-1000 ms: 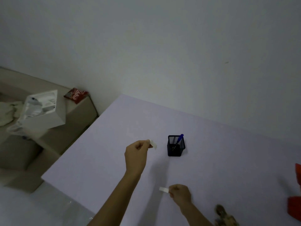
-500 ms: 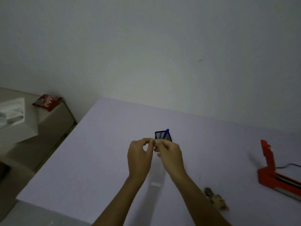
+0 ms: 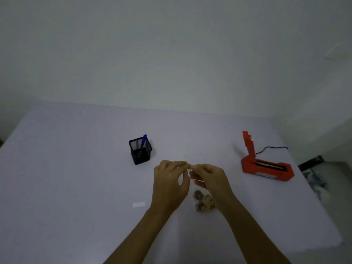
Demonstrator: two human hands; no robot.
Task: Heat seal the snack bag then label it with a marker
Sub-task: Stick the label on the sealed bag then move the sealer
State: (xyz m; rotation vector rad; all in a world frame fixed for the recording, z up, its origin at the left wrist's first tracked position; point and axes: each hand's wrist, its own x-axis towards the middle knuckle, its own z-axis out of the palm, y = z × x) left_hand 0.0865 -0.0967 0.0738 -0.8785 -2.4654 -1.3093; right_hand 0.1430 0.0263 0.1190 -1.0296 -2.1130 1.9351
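Observation:
My left hand [image 3: 169, 184] and my right hand [image 3: 210, 178] meet fingertip to fingertip above the table, both pinching a small white label [image 3: 189, 167] that is mostly hidden by the fingers. Just below them a small clear snack bag [image 3: 204, 202] with brown pieces inside lies on the table. A red heat sealer [image 3: 266, 167] sits to the right with its arm raised. At the back left a black mesh pen holder [image 3: 140, 152] holds a blue marker [image 3: 143, 142].
A white paper strip [image 3: 139, 204] lies on the pale purple table [image 3: 76, 168] left of my left wrist. The sealer's black cord [image 3: 274, 148] runs to the table's right edge. Dark clutter [image 3: 314, 168] sits beyond that edge.
My right hand dropped its white strip on the table and joined my left hand on the small label. The view swung right, bringing the whole sealer and the snack bag into sight.

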